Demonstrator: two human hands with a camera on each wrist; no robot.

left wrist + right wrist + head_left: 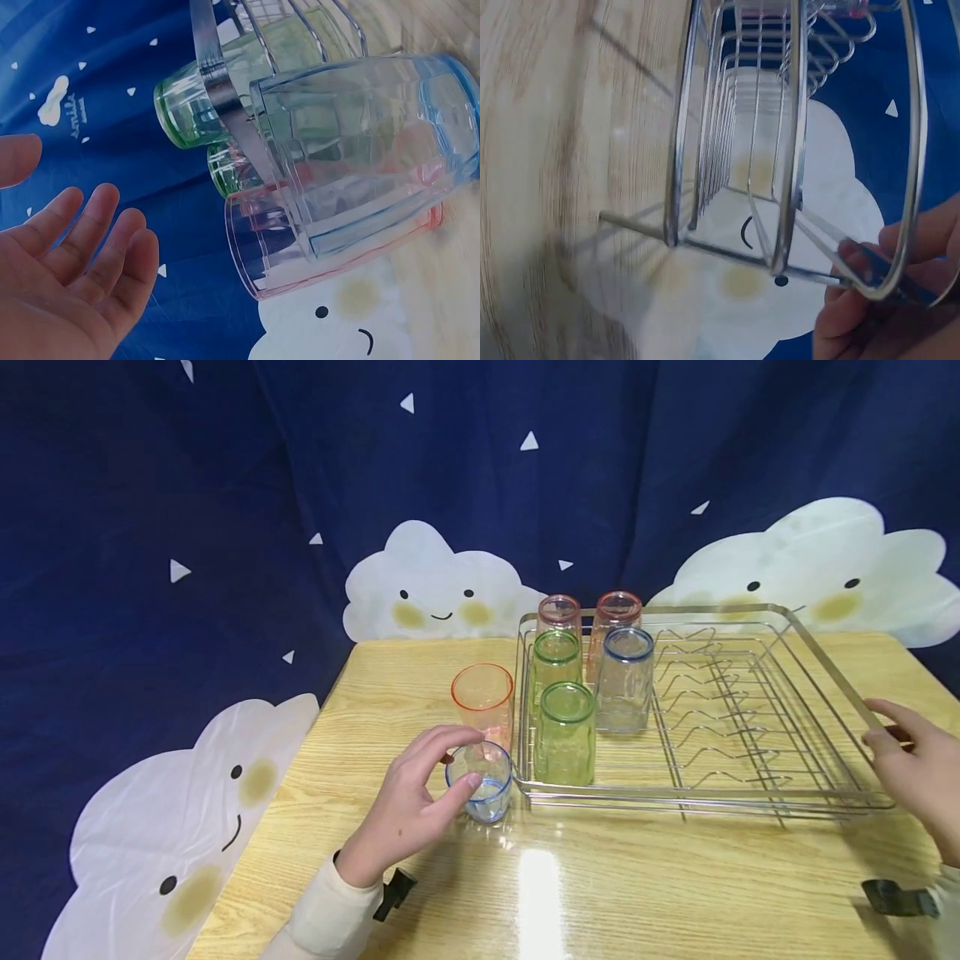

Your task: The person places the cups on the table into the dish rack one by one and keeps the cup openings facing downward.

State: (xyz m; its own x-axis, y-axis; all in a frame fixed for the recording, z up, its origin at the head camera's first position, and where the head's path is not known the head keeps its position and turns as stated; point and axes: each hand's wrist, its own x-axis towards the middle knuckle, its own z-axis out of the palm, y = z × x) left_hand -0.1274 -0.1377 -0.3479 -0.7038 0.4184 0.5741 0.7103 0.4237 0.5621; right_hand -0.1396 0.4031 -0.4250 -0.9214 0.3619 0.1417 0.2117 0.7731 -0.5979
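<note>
A clear glass with a blue rim (489, 811) stands upright on the table, left of the wire dish rack (825, 664). My left hand (408, 810) is beside this glass, thumb and fingers spread about its rim. The left wrist view shows a gap between the relaxed fingers (101, 217) and the glass. Just behind it is an upright orange-red glass (482, 693). With my right hand (917, 762) I grip the rack's right rim; in the right wrist view, fingers (844, 315) curl round the metal there.
Upside down in the rack's left part stand a front green glass (566, 747), another green glass (555, 672), a blue glass (628, 693) and two red glasses (558, 612) at the back. Wire dividers (720, 718) fill its right part. A dark blue curtain (465, 468) hangs behind the table (637, 885).
</note>
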